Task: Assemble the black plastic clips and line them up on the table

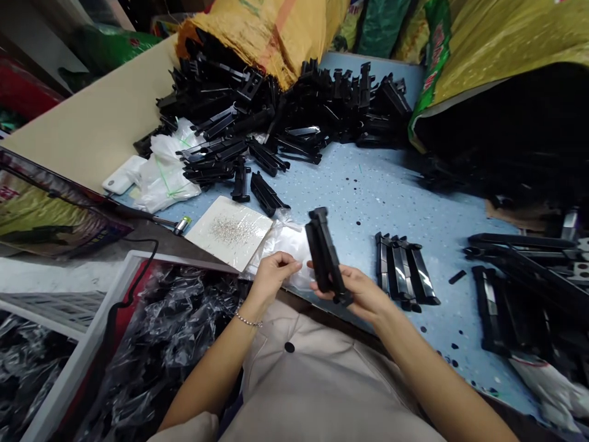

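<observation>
My right hand [356, 288] grips a long black plastic part [324, 255], held tilted above the table's front edge. Thumb and fingertips of my left hand [273, 273] are pinched together just to its left; whatever sits between them, if anything, is too small to make out. Beneath and beyond my left hand lie clear plastic bags [289, 242]. A white square board [227, 230] sprinkled with tiny metallic pieces sits left of the bags. To the right of my right hand, several similar black parts [405, 270] stand in a row on the blue speckled table [363, 184].
A large pile of black parts [230, 116] spills from a yellow sack [276, 31] at the back. Another yellow sack [501, 55] stands right. A screwdriver-like tool [181, 225] lies left, above a crate [115, 288] of bagged black parts. More black parts [497, 307] lie right.
</observation>
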`<act>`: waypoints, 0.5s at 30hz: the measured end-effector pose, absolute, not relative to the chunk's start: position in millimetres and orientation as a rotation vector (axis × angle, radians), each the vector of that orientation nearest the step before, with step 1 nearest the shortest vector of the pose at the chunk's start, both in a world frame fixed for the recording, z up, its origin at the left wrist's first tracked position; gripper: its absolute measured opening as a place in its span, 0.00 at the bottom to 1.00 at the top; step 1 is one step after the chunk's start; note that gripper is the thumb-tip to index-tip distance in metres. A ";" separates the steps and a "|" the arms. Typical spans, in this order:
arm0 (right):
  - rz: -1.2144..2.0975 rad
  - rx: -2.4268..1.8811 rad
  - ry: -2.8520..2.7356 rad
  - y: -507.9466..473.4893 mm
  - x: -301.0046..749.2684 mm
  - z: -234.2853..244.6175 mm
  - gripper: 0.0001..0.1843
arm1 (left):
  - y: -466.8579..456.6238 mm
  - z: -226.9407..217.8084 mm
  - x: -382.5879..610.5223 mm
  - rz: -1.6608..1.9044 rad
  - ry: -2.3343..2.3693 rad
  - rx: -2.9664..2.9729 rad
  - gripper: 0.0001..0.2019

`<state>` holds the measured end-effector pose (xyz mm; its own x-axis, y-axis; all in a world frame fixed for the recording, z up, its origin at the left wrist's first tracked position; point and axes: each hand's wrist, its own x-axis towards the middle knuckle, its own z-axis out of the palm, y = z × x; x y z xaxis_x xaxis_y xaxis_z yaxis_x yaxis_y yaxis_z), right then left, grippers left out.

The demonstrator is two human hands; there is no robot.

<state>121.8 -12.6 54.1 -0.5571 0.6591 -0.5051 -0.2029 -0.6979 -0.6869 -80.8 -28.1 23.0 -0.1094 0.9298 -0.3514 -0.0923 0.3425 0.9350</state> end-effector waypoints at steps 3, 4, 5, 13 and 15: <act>2.258 -1.029 -0.612 -15.4 100.8 42.9 0.15 | -29.1 24.6 -78.3 1.080 1.421 1.065 0.10; 2.236 -1.042 -0.583 -13.2 99.2 39.6 0.15 | -29.9 25.2 -79.7 1.106 1.440 1.115 0.09; 2.207 -1.066 -0.559 -10.4 100.1 36.7 0.15 | -30.8 26.1 -82.0 1.137 1.461 1.141 0.09; 2.029 -1.221 -0.556 -14.3 141.7 50.4 0.14 | -44.6 38.1 -92.4 1.014 1.659 1.743 0.11; 2.114 -1.168 -0.524 -28.1 151.5 62.0 0.15 | -44.5 38.2 -88.4 0.856 1.637 1.889 0.19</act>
